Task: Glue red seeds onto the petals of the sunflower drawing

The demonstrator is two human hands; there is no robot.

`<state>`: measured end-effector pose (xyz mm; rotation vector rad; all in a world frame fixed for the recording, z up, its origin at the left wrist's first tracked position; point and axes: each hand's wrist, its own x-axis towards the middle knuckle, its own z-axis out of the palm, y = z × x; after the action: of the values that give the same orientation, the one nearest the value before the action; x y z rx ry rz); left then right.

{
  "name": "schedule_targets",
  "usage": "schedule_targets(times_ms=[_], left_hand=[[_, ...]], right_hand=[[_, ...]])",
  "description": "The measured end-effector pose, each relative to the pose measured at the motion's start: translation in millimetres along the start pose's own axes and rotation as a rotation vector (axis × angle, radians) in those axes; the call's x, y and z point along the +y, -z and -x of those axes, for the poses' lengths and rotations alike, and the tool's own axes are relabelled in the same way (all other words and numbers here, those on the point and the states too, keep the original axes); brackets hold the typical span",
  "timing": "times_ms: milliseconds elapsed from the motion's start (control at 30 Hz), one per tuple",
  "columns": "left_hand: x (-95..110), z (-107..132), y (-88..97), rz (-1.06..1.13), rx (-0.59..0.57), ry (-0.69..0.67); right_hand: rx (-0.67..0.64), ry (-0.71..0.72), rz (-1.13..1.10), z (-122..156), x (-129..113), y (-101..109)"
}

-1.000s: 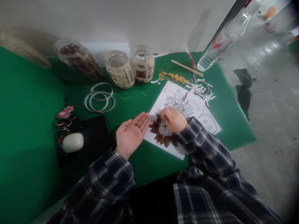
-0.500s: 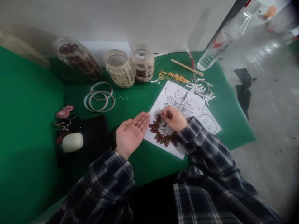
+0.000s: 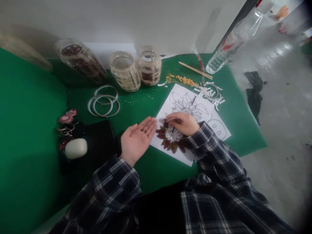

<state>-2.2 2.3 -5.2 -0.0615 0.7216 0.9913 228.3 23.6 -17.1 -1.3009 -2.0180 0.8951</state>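
Note:
My left hand (image 3: 138,139) is palm up with its fingers stretched out flat, and a few small dark seeds (image 3: 143,131) lie on the fingers. Over the flower drawing on the white paper (image 3: 187,160), my right hand (image 3: 184,123) has thumb and fingertips pinched together. Whatever is between those fingertips is too small to make out. Beneath it, dark red and greenish seeds (image 3: 173,146) cover several outer petals. The inner petals (image 3: 173,134) are bare line drawing. A second, larger flower outline (image 3: 186,105) is on the same sheet, farther from me.
Behind the paper stand two glass jars (image 3: 124,73) and a plastic bottle of dark beans (image 3: 83,61). Corn kernels (image 3: 185,80), chopsticks (image 3: 195,70), paper strips (image 3: 211,94) and a water bottle (image 3: 216,61) are at the back right. Tape rings (image 3: 103,105) and a white mouse (image 3: 76,148) lie left.
My right hand has shifted slightly, its fingers straightening and flattening over the upper petals. The left hand stays in place with its seeds.

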Motion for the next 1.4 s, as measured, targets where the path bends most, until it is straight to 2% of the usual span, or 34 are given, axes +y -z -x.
schedule_targets(times_ms=[200,333,767,1033,1233,1400], left_hand=[[-0.5,-0.3,0.8,0.007,-0.01,-0.007],[-0.3,-0.1,-0.3,0.015,-0.002,-0.002],[-0.2,-1.3,0.5,-0.007,-0.011,-0.008],[-0.3,-0.8,-0.2,-0.003,-0.004,-0.01],[-0.2,-1.1,0.9,0.007,-0.028,-0.006],[-0.7,-1.6,0.7,0.015,-0.035,-0.006]], right_hand=[[0.111,-0.143,-0.123,-1.1,-1.3,-2.8],[0.186,-0.255,-0.103,-3.7,-1.5,-8.4],[0.174,-0.293,-0.177,-3.9,-0.7,-11.3],[0.166,-0.293,-0.145,-4.3,-1.4,-11.3],[0.079,-0.301,-0.235,-4.8,0.5,-3.0],[0.097,-0.3,-0.167,-4.7,0.1,-6.3]])
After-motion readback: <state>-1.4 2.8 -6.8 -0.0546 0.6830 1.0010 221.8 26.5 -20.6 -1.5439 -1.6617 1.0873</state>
